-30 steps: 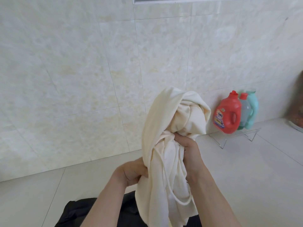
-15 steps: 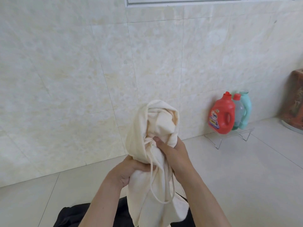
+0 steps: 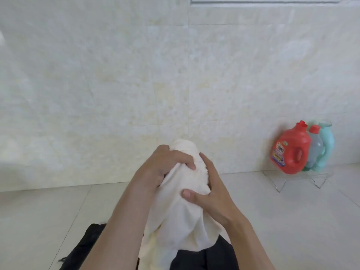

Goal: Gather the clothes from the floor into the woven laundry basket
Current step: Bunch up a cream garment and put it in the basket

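A cream-white garment [image 3: 183,215] is bunched up in front of me, held off the floor by both hands. My left hand [image 3: 165,164] grips its upper part from the left, fingers curled over the top. My right hand [image 3: 212,193] clasps it from the right, thumb pressed into the cloth. Its lower end hangs down over a black garment [image 3: 85,248] that lies on the floor tiles under my arms. The woven laundry basket is not in view.
A tiled wall [image 3: 136,84] stands close ahead. At the right, a red detergent bottle [image 3: 290,151], a clear bottle and a teal bottle [image 3: 327,145] sit on a wire rack [image 3: 298,180] against the wall. Pale floor tiles stretch left and right.
The cream garment has come down and been gathered into a tighter bundle. My left hand has moved from under it up onto its top; the dangling drawstring is no longer visible.
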A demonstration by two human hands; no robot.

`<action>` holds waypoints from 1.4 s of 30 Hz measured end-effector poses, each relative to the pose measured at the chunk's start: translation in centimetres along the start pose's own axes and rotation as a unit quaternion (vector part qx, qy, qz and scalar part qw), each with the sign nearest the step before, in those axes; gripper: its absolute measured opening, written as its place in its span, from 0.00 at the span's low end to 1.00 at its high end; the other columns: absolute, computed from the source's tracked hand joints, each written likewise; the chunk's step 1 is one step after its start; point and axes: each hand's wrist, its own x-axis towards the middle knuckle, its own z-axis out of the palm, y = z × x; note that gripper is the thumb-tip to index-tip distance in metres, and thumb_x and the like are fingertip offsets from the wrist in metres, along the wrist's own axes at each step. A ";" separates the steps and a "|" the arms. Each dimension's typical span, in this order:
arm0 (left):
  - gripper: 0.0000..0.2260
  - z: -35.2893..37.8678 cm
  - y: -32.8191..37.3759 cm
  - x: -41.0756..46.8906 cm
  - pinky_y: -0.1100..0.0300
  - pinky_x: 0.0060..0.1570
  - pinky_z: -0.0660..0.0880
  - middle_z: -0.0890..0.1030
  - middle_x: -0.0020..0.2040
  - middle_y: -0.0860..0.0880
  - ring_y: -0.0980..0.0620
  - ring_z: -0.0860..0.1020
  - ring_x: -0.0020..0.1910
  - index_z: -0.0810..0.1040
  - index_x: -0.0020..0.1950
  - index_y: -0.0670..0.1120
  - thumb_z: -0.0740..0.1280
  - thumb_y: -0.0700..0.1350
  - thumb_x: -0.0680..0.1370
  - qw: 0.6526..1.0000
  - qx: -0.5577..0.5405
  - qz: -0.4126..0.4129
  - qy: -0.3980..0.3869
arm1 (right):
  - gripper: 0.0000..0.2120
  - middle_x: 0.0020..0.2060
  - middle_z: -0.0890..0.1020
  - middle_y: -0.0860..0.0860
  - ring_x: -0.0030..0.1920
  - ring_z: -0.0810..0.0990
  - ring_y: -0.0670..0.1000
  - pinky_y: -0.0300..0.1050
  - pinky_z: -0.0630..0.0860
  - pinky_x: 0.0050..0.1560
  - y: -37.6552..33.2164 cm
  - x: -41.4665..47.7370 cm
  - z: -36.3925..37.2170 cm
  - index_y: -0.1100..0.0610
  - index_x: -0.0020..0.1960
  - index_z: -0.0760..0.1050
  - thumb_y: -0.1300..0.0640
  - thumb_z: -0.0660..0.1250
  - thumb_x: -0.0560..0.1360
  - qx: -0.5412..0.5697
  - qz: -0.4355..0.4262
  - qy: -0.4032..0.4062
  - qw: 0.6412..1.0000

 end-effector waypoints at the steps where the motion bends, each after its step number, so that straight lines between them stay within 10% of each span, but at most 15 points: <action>1: 0.33 -0.7 -0.2 -0.4 0.51 0.40 0.84 0.87 0.55 0.40 0.39 0.87 0.49 0.80 0.62 0.41 0.81 0.42 0.57 1.000 -0.022 -0.009 0.017 | 0.59 0.76 0.72 0.35 0.70 0.77 0.36 0.40 0.82 0.59 0.0 0.4 0.4 0.27 0.80 0.57 0.37 0.85 0.57 -0.007 -0.015 -0.015 1.000; 7: 0.27 -2.6 -0.3 -1.5 0.52 0.45 0.85 0.89 0.54 0.39 0.39 0.88 0.48 0.85 0.60 0.38 0.80 0.42 0.62 0.995 -0.096 -0.033 0.018 | 0.74 0.72 0.78 0.37 0.72 0.80 0.41 0.52 0.80 0.66 -0.4 1.1 2.1 0.27 0.82 0.49 0.46 0.92 0.49 -0.005 0.009 -0.156 0.988; 9: 0.24 -2.9 -0.4 -1.6 0.47 0.53 0.84 0.89 0.55 0.37 0.36 0.88 0.52 0.86 0.59 0.36 0.79 0.41 0.64 0.991 -0.124 -0.039 0.001 | 0.62 0.70 0.82 0.45 0.71 0.82 0.48 0.58 0.81 0.65 0.5 1.2 3.2 0.43 0.82 0.62 0.51 0.91 0.56 -0.019 0.001 -0.123 0.992; 12: 0.26 -3.1 -0.2 -2.2 0.47 0.58 0.81 0.89 0.55 0.38 0.37 0.87 0.55 0.86 0.62 0.37 0.80 0.45 0.67 0.983 -0.177 -0.023 -0.043 | 0.13 0.43 0.89 0.44 0.46 0.88 0.48 0.55 0.85 0.48 0.4 1.5 3.7 0.42 0.47 0.84 0.55 0.83 0.67 -0.061 -0.012 0.016 0.998; 19: 0.51 -4.2 -0.8 -2.9 0.56 0.65 0.79 0.78 0.69 0.59 0.57 0.79 0.67 0.70 0.80 0.57 0.82 0.65 0.59 0.977 0.017 0.200 0.076 | 0.23 0.23 0.74 0.43 0.27 0.73 0.47 0.42 0.68 0.33 -1.9 1.6 3.3 0.48 0.29 0.72 0.48 0.77 0.78 0.023 -0.009 0.142 0.990; 24: 0.62 -3.1 -3.5 -3.2 0.60 0.73 0.72 0.71 0.74 0.68 0.64 0.70 0.75 0.52 0.85 0.65 0.88 0.44 0.64 0.970 0.120 0.172 -0.121 | 0.24 0.33 0.68 0.56 0.35 0.69 0.56 0.47 0.67 0.35 -2.1 1.6 2.6 0.67 0.37 0.67 0.51 0.73 0.79 0.150 0.052 0.145 0.977; 29: 0.46 -0.9 -4.9 -1.5 0.50 0.60 0.84 0.83 0.59 0.63 0.60 0.82 0.61 0.72 0.68 0.62 0.89 0.46 0.55 0.966 0.146 0.211 0.000 | 0.24 0.36 0.79 0.61 0.39 0.78 0.63 0.49 0.76 0.41 -2.4 1.3 1.9 0.64 0.40 0.76 0.43 0.73 0.79 0.160 0.058 0.095 0.981; 32: 0.35 -1.1 -5.1 -0.4 0.43 0.53 0.86 0.88 0.51 0.57 0.54 0.87 0.52 0.82 0.58 0.58 0.86 0.42 0.54 0.974 0.034 0.195 0.109 | 0.28 0.60 0.89 0.53 0.65 0.86 0.54 0.50 0.78 0.65 -3.4 1.2 0.8 0.53 0.66 0.85 0.38 0.52 0.88 0.117 0.031 -0.009 0.993; 35: 0.30 -0.9 -4.7 -0.1 0.45 0.51 0.87 0.89 0.48 0.57 0.54 0.88 0.49 0.84 0.54 0.57 0.85 0.43 0.54 0.965 -0.058 0.155 0.205 | 0.28 0.73 0.81 0.47 0.69 0.82 0.46 0.52 0.75 0.69 -3.8 1.0 -0.1 0.36 0.75 0.75 0.29 0.65 0.77 0.113 0.023 -0.076 0.990; 42: 0.25 -1.9 -3.3 -0.9 0.44 0.52 0.87 0.91 0.45 0.53 0.47 0.89 0.49 0.88 0.51 0.52 0.86 0.42 0.55 0.964 -0.139 0.061 0.217 | 0.72 0.83 0.42 0.32 0.86 0.44 0.43 0.56 0.56 0.84 -1.7 0.7 -0.2 0.22 0.79 0.32 0.37 0.87 0.59 -0.131 0.023 -0.062 0.989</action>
